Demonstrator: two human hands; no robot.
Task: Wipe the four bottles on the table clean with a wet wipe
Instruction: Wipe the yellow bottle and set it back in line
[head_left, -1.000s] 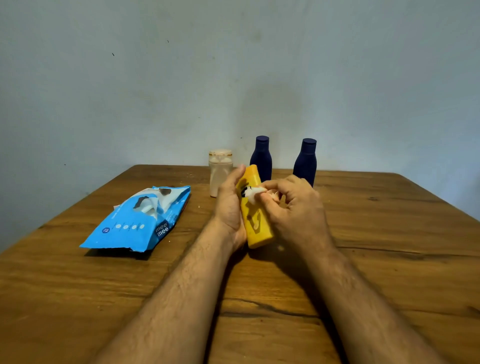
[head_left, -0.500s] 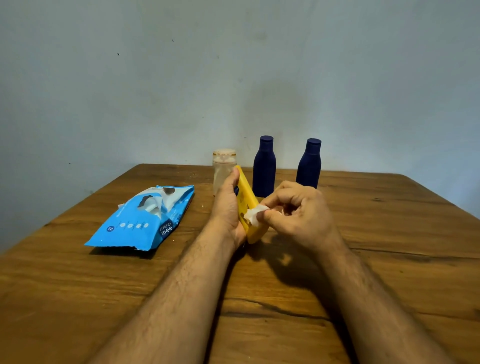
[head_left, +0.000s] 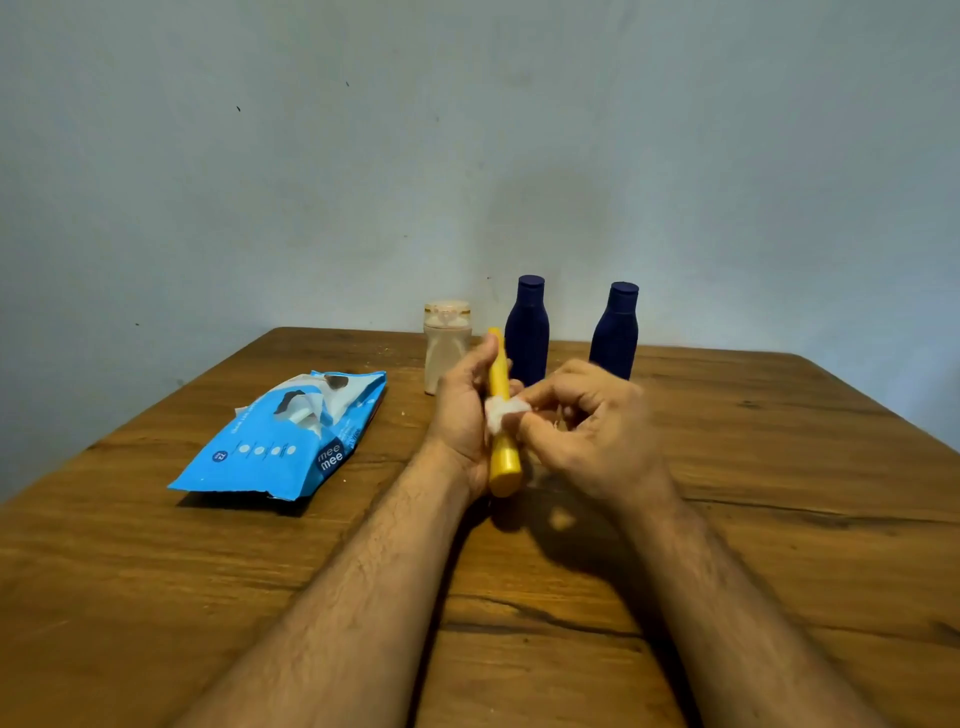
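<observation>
My left hand (head_left: 462, 415) grips a flat yellow bottle (head_left: 501, 457) above the middle of the table, its narrow edge turned toward me and its cap end low. My right hand (head_left: 587, 431) pinches a small wad of white wet wipe (head_left: 500, 414) and holds it against the bottle's edge. Behind my hands stand two dark blue bottles, one in the centre (head_left: 527, 332) and one to the right (head_left: 615, 330). A pale beige bottle (head_left: 445, 343) with a clear cap stands left of them.
A blue wet wipe pack (head_left: 283, 447) lies on the wooden table (head_left: 779, 519) to the left of my hands, its flap open. A bare wall rises just behind the table's far edge.
The yellow bottle has turned in my left hand from its broad printed face to its narrow edge. My right hand slid the wipe down along it.
</observation>
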